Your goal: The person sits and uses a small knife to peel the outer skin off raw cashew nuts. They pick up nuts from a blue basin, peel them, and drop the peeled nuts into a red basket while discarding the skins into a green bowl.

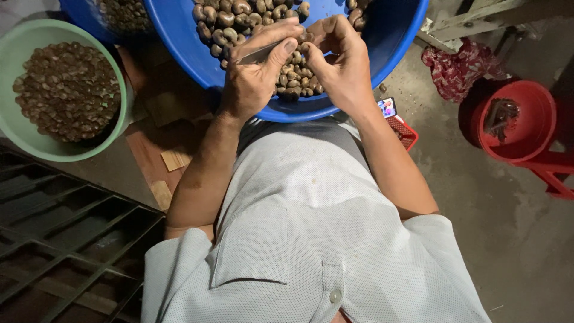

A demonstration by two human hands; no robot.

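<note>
A large blue basin point(394, 42) sits in front of my lap, holding a heap of brown cashew nuts point(239, 24). My left hand point(254, 75) is closed around a thin metal blade point(257, 55) that points right. Over the heap, my right hand point(341, 63) pinches a single nut point(306, 37) between thumb and fingers. The blade tip meets that nut, and both hands touch above the basin's near side.
At the left stands a green basin point(15, 128) full of darker nuts. A red bowl point(538, 128) with scraps rests on a red stool at the right, beside a red patterned cloth point(457, 66). A small red basket point(403, 128), wood offcuts point(175, 159) and a metal grate point(66, 239) lie nearby.
</note>
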